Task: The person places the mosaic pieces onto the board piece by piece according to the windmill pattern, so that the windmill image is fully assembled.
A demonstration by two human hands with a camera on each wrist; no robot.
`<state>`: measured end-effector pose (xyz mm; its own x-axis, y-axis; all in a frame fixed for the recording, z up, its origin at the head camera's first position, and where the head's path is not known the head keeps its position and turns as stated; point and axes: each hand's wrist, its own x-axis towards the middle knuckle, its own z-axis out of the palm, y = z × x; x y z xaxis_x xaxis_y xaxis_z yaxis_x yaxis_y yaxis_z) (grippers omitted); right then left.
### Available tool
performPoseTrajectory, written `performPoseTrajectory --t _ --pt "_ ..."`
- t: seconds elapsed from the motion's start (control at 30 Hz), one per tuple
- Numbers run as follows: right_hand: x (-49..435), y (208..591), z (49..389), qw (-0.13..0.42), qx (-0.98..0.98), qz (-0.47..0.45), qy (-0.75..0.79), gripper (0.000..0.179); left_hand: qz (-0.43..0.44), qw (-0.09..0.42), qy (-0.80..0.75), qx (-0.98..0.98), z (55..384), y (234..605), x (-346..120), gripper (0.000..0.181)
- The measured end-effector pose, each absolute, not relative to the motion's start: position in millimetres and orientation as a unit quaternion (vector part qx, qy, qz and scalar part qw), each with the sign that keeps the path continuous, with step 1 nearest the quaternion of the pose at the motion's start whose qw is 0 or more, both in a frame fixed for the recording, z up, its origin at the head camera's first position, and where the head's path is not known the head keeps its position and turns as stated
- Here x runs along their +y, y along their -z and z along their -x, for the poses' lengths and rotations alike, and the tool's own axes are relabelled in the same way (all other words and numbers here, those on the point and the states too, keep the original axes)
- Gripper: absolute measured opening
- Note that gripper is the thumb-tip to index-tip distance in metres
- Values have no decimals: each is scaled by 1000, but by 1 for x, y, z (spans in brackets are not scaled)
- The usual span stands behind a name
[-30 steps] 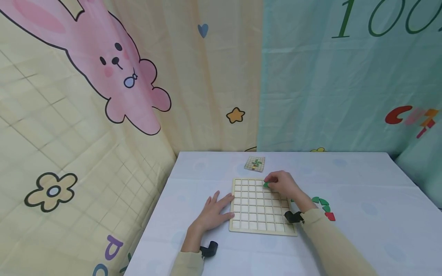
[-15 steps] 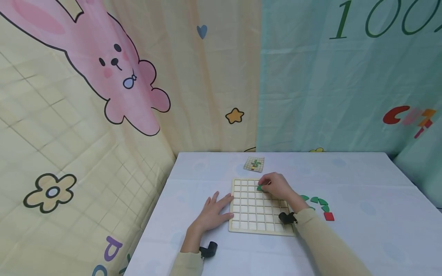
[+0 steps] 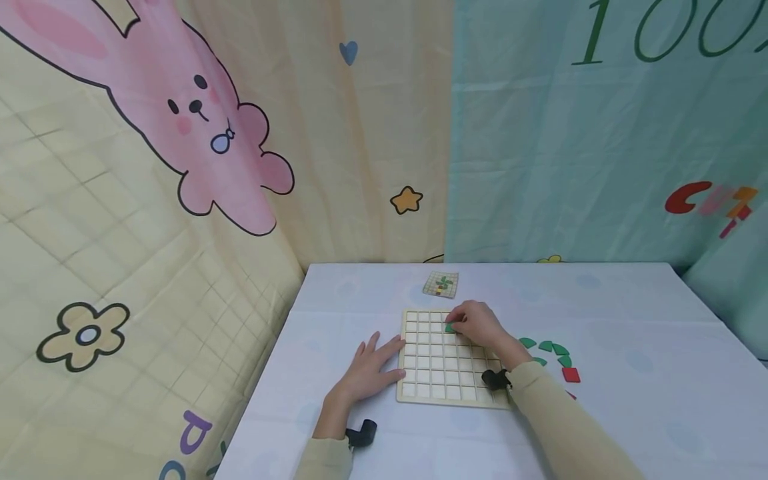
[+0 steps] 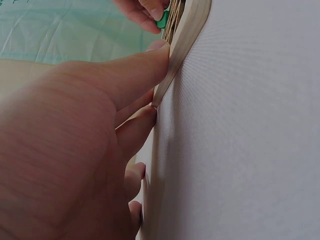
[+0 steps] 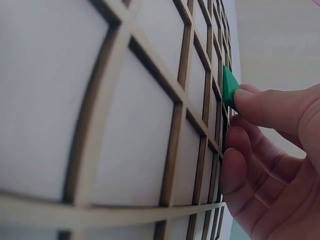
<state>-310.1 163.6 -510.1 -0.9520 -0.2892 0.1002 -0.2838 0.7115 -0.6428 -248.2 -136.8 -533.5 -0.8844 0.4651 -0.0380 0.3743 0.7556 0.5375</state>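
A wooden grid board (image 3: 427, 361) with white square cells lies on the table. My right hand (image 3: 478, 325) pinches a green tile (image 3: 449, 328) at the board's far part. In the right wrist view the green tile (image 5: 230, 89) sits between thumb and fingers, against the grid; whether it lies inside a cell I cannot tell. My left hand (image 3: 367, 375) has its fingers spread, with thumb and fingertips touching the board's left edge. Up close in the left wrist view, the left hand (image 4: 90, 130) touches the wooden rim (image 4: 187, 37).
Right of the board lie several green tiles (image 3: 561, 349) and a red square tile (image 3: 571, 375). Another red piece (image 3: 571, 395) is mostly hidden by the right sleeve. A small card (image 3: 441, 285) with a gridded picture lies beyond the board. Printed curtains hang behind the table.
My right hand has moved left over the board with the green tile, then nearly settled. More of the loose tiles show on the right. The left hand stays at the board's edge.
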Motion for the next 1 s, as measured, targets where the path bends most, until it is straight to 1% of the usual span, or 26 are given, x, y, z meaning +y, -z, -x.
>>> performPoseTrajectory --t 0.23,0.47,0.8,1.0 --pt "156 511 310 -4 935 146 325 11 -228 80 -275 931 247 534 -138 63" --pt "154 507 307 8 939 121 321 10 -230 76 -272 931 247 534 -138 63" --pt "162 503 298 8 929 128 347 18 -224 78 -276 931 247 535 -139 62" --pt "173 497 292 -10 931 127 342 18 -224 77 -278 931 247 535 -138 62"
